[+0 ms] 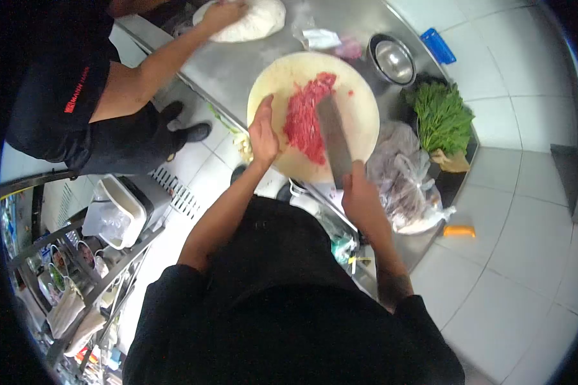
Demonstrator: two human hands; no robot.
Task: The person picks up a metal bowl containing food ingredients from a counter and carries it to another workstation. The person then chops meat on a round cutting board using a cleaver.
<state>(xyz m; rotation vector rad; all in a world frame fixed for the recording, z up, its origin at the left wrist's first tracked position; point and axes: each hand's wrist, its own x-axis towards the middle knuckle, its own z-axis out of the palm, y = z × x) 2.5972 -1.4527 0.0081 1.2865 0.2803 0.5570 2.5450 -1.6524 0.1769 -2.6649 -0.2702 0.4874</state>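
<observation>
Fingers curled snug round the handle, the right hand (359, 192) has a broad grey metal cleaver (335, 138) at about 5 o'clock from the middle of the board, blade running up toward 12. Left hand (263, 131) is over at 8 to 9 o'clock by the rim, fingers stretched out straight and empty; can't tell if it's actually touching anything. The star here is a long heap of chopped bright-red meat (304, 122) around the middle, just left of the blade, with one stray bit at 2 o'clock. It's all on a thick round cream-coloured chopping board (270, 74), which sits on a shiny stainless-steel counter (234, 67). Working outward: round silver metal bowls (395, 59) at 2 o'clock, a bushy bunch of leafy greens (440, 115) at 3, and a bulky clear plastic bag (404, 173) at 4, contents too murky to name. Crumpled white wrapper (321, 38) at 12. Up around 11, a co-worker's hand (225, 14) is on a big pale dough-like mound (260, 22).
</observation>
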